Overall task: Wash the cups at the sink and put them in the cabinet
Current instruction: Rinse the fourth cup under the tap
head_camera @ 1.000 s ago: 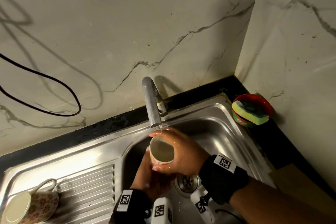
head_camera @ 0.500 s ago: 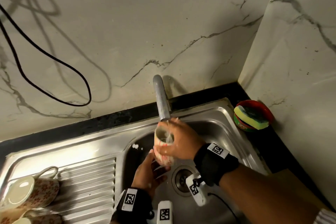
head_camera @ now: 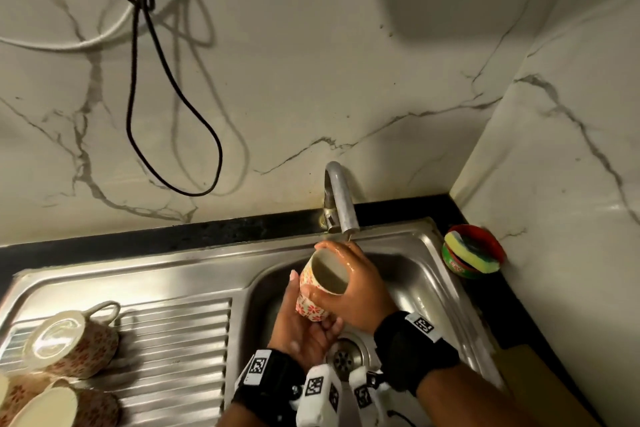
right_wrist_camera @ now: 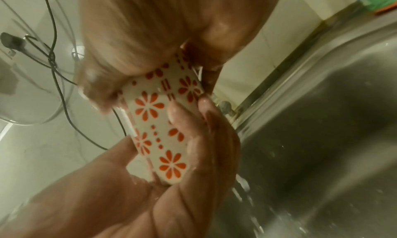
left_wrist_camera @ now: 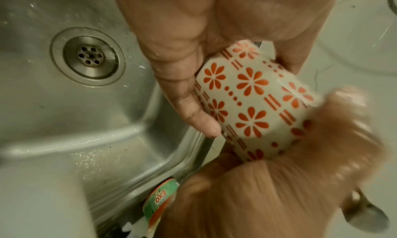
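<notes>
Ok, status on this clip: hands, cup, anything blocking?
Left hand and right hand both grip the white orange-flowered ceramic cup. Cup tilted beneath the steel faucet, over the steel sink. Nothing blocking.

- I see a cream cup (head_camera: 320,282) printed with orange flowers, dots and dashes.
- The sink (head_camera: 180,274) is steel grey.
- My sponge (head_camera: 472,253) is yellow and green.
- The wall (head_camera: 311,62) is white, grey-veined marble.

Orange-flowered cup (head_camera: 320,284) tilted over sink (head_camera: 426,274)

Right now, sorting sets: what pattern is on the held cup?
Cup: white with orange flowers, dots, dashes; clearest from the left wrist.
</notes>
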